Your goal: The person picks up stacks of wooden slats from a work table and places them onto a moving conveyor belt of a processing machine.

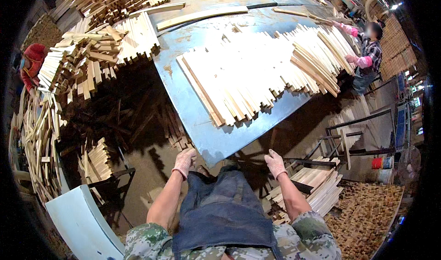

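Observation:
Both my hands wear pale gloves and hang apart in front of my dark apron (pixel 225 209). My left hand (pixel 184 161) is beside the near corner of a blue tabletop (pixel 209 145), its fingers loosely curled with nothing seen in them. Off to the right of that corner, my right hand (pixel 275 164) is likewise curled, holding nothing visible. A wide layer of pale wooden strips (pixel 248 71) lies side by side on the tabletop. Some browner strips (pixel 317 71) rest on top toward the right.
At the right a co-worker in pink gloves (pixel 367 53) touches the strips' far end. Another person in red (pixel 33 62) stands far left by piled wood (pixel 96 44). Stacked strips (pixel 312 182) on a metal rack stand right, near many block ends (pixel 367 209). A light-blue panel (pixel 82 218) is lower left.

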Demonstrator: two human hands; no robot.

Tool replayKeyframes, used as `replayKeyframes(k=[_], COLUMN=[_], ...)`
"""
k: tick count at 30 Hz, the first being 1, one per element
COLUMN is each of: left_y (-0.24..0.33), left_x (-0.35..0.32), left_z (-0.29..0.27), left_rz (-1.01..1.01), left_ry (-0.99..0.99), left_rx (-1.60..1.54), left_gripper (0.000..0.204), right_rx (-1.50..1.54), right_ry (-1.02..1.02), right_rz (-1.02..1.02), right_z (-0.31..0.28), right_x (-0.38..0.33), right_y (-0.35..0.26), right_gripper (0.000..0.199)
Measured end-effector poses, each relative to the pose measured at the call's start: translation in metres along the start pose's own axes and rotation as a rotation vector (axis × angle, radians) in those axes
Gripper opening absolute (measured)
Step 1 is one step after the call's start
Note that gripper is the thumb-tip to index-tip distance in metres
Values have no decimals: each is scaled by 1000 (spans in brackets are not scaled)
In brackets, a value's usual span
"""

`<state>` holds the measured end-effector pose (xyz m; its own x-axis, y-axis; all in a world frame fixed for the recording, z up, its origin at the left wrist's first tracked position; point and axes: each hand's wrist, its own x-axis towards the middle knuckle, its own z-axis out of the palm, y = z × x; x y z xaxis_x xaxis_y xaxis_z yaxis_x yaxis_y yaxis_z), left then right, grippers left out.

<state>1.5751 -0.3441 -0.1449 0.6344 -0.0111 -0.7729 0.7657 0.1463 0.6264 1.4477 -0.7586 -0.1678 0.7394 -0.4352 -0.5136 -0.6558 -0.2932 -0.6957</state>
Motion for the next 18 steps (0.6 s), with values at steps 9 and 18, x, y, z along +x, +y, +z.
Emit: replayKeyframes(k=[9, 18], left_y=[15, 109], left_x=[149, 192], left_z=[66, 156], left_rz=[121, 71], left_ry=[115, 230], left_rx=[231, 260], left_gripper=[51, 62], right_rx=[-23, 316], right_ry=[30, 222], right_rz=[81, -70], right_z=[-39, -63], right_x=[160, 314], right_y=[-104, -95], right_gripper=[73, 85])
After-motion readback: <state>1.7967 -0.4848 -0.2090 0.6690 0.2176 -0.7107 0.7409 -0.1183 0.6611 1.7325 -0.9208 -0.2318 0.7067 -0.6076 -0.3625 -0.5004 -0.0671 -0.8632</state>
